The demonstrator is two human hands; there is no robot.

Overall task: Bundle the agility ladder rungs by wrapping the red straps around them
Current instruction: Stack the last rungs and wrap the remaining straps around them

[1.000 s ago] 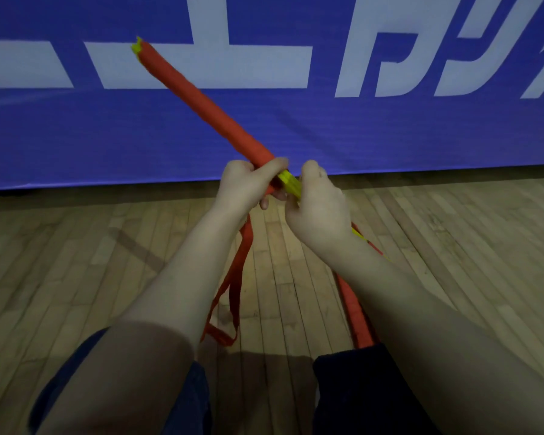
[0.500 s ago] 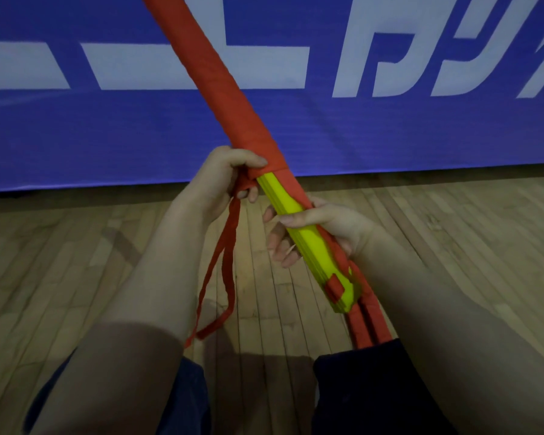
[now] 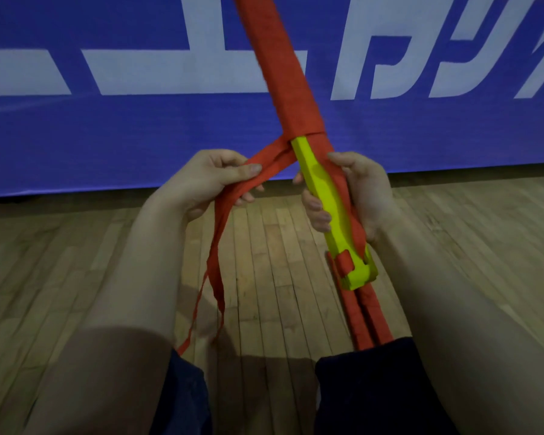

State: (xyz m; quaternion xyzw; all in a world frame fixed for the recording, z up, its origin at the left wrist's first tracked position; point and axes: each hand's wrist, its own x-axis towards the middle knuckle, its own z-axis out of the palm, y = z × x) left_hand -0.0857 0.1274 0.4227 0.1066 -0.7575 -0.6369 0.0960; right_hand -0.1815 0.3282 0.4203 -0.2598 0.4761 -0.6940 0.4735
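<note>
**A:** Which step do we log?

**B:** Mid-wrap. The stack of flat yellow plastic ladder rungs point(image 3: 325, 211) runs diagonally through centre frame. Its upper stretch is covered in wound red fabric strap point(image 3: 280, 73); the lower stretch is bare yellow.

**A:** Hands?

**B:** The right hand point(image 3: 363, 199), centre right, grasps the bare section, with its fingers point(image 3: 316, 215) curled over the left edge and the thumb up top. The left hand point(image 3: 211, 180), centre left, pinches the loose strap tail point(image 3: 266, 164) between thumb and fingers. The tail runs taut from the lower edge of the winding, and the slack drops toward lower left over the wooden plank floor point(image 3: 264, 262).

**A:** Anything else red?

**B:** Two more strap lengths point(image 3: 365, 315) leave the bundle's lower end toward the dark-clothed leg point(image 3: 374, 387) at lower right. A short red loop point(image 3: 344, 260) sits through the rung end.

**A:** Next move?

**B:** We judge the tail goes round the rungs just below the last turn, overlapping it under tension. The right hand sits where the strap must pass, so we'd expect it to slide lower or roll the bundle.

**A:** Progress?

**B:** We'd say over halfway. Background is a blue banner with white lettering point(image 3: 123, 136) across the upper frame.
</note>
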